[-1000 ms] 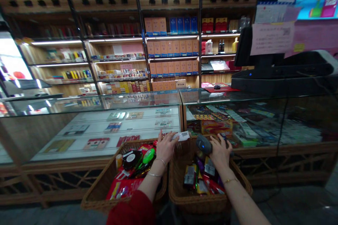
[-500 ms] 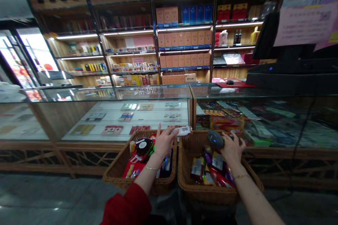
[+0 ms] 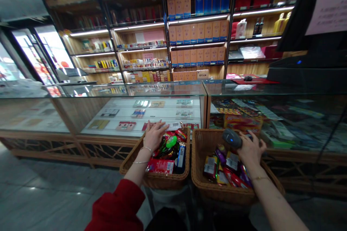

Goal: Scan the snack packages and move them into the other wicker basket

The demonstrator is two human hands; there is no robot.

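Observation:
Over the left wicker basket (image 3: 124,166) is my left hand (image 3: 154,136), its fingers closed on a small clear-wrapped packet (image 3: 175,126) with a white barcode label facing up. Below it the basket holds a red packet (image 3: 159,166), a dark blue box (image 3: 181,157) and a bright green item (image 3: 171,141) among other sweets-like packs. My right hand (image 3: 251,148) grips a dark barcode scanner (image 3: 231,138) with a small blue light, above the right wicker basket (image 3: 197,140). Several wrapped snack packs (image 3: 230,169) lie at the bottom of that basket.
A glass display counter (image 3: 127,90) runs just beyond the baskets. On its right stands a dark monitor (image 3: 298,25), with a mouse (image 3: 248,78) on a red mat. Lit shelves (image 3: 199,43) with boxes and bottles fill the back wall. A white plastic bag (image 3: 21,88) rests at left.
My view has turned slightly left and down. My left hand, with the packet, has shifted left relative to the left basket, uncovering more of its contents. The scanner stays over the right basket.

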